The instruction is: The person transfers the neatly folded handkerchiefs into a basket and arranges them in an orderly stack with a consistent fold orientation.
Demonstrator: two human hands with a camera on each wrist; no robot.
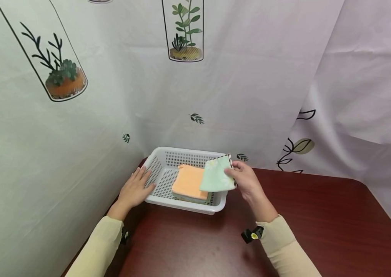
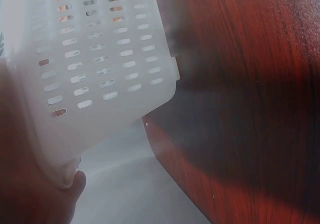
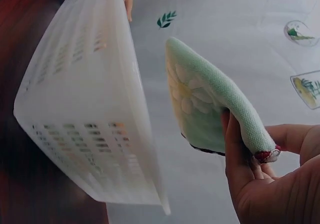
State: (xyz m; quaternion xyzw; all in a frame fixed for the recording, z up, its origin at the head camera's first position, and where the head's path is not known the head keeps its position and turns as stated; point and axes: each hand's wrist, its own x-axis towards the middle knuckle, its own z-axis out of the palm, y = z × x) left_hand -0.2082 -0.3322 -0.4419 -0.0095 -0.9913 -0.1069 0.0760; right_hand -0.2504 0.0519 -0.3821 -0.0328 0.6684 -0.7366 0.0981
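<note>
A light green folded towel with a daisy pattern and dark-striped edge is pinched in my right hand. In the right wrist view the towel hangs in the air beside the basket's rim, thumb on one face and fingers on the other. The white plastic basket has slotted walls. Inside it, toward the right, an orange folded towel lies on top of a greenish one. Across the basket's left rim rests my left hand, its fingers spread and fairly straight.
The dark red wooden table extends to the right and front of the basket. A pale curtain printed with plants hangs close behind and to the left. Black bands sit on both wrists.
</note>
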